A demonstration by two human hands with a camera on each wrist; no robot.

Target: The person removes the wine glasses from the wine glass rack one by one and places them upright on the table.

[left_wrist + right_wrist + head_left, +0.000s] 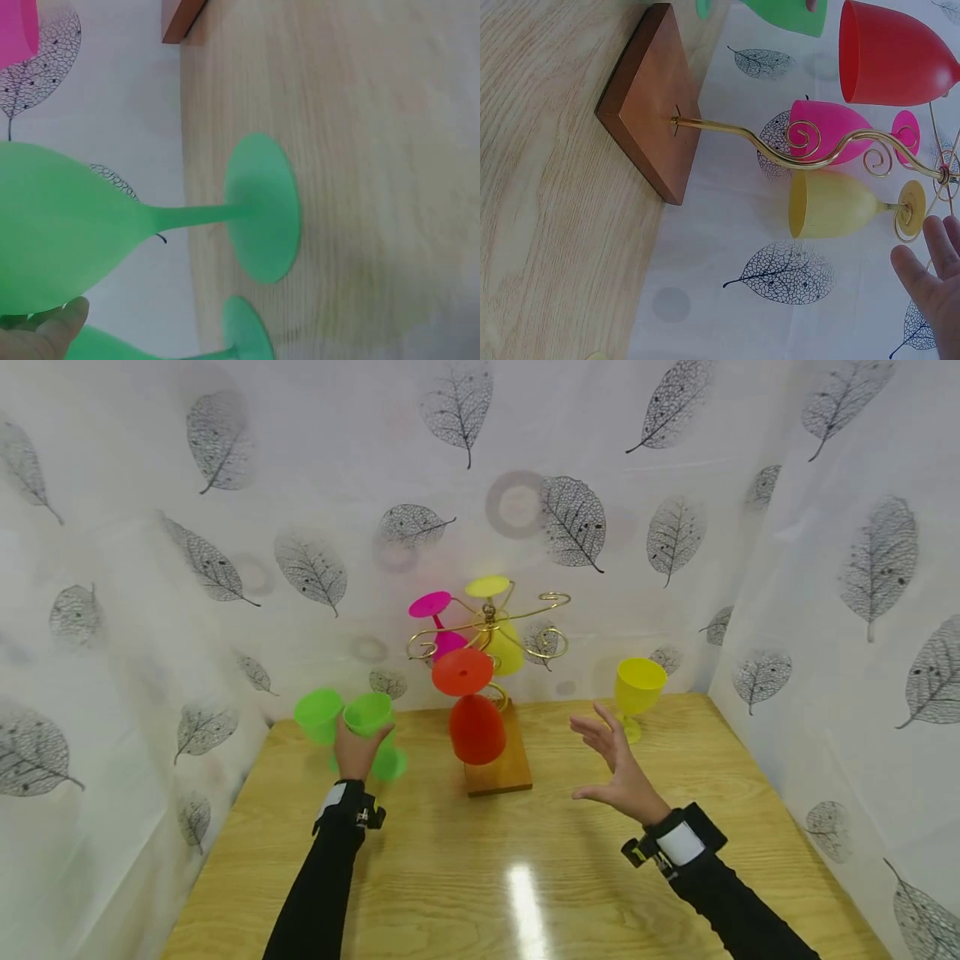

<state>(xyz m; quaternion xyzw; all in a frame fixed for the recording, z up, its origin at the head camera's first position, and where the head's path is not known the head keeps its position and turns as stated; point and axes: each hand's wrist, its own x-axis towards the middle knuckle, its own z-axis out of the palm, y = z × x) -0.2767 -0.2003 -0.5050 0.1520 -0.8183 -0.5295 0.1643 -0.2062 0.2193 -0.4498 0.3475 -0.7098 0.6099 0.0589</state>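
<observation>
My left hand point(356, 749) grips the bowl of a green plastic goblet point(369, 714), its thumb and fingers spread around the sides. The goblet is upright; its stem and round foot point(262, 210) show in the left wrist view, close to the tabletop. Just left of it is a second green goblet point(318, 714). My right hand point(618, 772) hovers over the table with fingers apart and thumb out, holding nothing. Nearest to it, an upright yellow goblet point(640, 685) stands behind and to the right.
Between the hands stands a gold wire rack point(825, 157) on a wooden base point(501, 775). Upside down on it hang a red goblet point(477, 731), a pink goblet point(832, 131) and a yellow goblet point(832, 204). Leaf-printed sheeting point(585, 410) encloses the wooden table point(420, 860) behind and at both sides.
</observation>
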